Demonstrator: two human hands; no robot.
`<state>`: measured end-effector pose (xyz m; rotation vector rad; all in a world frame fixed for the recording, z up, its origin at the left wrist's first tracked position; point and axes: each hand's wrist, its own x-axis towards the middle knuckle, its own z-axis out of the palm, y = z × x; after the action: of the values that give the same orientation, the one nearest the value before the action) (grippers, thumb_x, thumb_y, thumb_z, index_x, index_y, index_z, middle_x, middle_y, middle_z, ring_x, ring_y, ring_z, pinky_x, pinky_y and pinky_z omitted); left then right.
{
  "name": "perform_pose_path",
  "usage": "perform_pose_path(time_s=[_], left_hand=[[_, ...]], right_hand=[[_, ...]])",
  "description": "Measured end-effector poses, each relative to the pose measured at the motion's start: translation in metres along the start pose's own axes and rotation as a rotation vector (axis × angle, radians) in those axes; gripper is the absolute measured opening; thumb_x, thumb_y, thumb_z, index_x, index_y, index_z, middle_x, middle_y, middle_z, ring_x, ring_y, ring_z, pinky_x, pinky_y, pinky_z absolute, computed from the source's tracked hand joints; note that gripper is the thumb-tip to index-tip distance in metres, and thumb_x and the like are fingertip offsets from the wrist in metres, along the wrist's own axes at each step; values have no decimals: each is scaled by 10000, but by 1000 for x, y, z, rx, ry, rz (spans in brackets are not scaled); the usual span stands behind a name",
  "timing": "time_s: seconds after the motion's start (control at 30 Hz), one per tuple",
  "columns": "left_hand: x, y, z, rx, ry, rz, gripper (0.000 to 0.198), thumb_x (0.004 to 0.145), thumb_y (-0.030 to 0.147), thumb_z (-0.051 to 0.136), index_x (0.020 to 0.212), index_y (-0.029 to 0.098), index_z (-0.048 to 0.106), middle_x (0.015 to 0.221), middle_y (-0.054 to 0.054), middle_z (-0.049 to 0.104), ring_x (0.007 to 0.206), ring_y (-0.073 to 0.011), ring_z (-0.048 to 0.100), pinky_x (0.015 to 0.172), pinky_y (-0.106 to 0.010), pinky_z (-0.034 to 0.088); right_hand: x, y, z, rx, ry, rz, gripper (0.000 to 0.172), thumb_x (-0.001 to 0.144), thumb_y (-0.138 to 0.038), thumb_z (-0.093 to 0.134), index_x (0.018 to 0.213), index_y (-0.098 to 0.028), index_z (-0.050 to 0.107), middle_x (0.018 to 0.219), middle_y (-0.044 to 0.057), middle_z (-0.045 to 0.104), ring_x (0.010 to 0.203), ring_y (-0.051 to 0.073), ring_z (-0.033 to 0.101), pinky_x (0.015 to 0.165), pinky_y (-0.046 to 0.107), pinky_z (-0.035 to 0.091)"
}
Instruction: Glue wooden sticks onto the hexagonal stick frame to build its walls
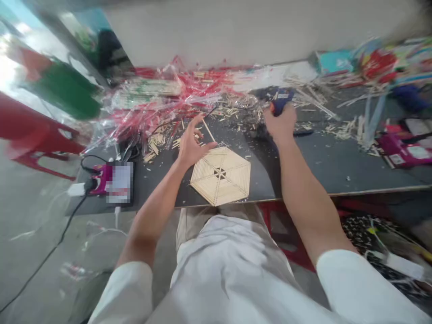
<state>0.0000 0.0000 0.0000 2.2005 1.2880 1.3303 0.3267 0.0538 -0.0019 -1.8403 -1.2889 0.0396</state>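
Item, left of the hexagonal stick frame (221,176): my left hand (195,143), spread, its fingers beside a thin wooden stick (208,130); whether they pinch it, I cannot tell. Item, the frame itself, lying flat on the dark tabletop (320,168): likely light, stiff but brittle at its joints, best lifted by the outer rim on opposite sides. Item, right of the frame: my right hand (280,123), closed around a blue hot glue gun (281,101).

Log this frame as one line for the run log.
left hand: open, beside thin wooden stick | right hand: grips blue glue gun | nearby: hexagonal craft-stick frame
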Motion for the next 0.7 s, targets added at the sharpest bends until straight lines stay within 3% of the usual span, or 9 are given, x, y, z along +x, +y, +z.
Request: perform_pose_path(time_s=[0.23, 0.53, 0.6, 0.7], left_hand=[[0, 1, -1, 14, -32, 26, 1081, 767, 750, 795, 1634, 319, 313, 1575, -137, 567, 825, -119, 665, 580, -205, 513], [4, -2, -8, -6, -90, 83, 1111, 841, 662, 786, 1690, 375, 129, 1651, -140, 478, 867, -136, 667, 577, -209, 527], [5, 0, -10, -19, -100, 85, 1103, 850, 627, 796, 1689, 390, 121, 1653, -134, 475, 871, -139, 665, 576, -211, 531], [5, 3, -11, -13, -108, 85, 1125, 846, 585, 820, 1690, 417, 95, 1648, -122, 479, 872, -141, 663, 577, -212, 534]], right_hand=[[-6, -6, -4, 80, -88, -66, 326, 941, -514, 580, 1062, -212, 594, 991, 163, 700, 1019, 342, 695, 957, 550, 538], [-41, -44, -17, 191, -354, -316, 706, 839, -655, 700, 1332, -179, 531, 1058, 154, 716, 1004, 347, 704, 927, 532, 564], [-44, -45, -14, 160, -396, -351, 705, 815, -643, 736, 1311, -176, 554, 1034, 159, 712, 996, 362, 698, 917, 544, 565], [-47, -44, -10, 117, -441, -438, 573, 847, -579, 715, 1245, -182, 603, 987, 163, 705, 977, 370, 688, 901, 544, 566]])
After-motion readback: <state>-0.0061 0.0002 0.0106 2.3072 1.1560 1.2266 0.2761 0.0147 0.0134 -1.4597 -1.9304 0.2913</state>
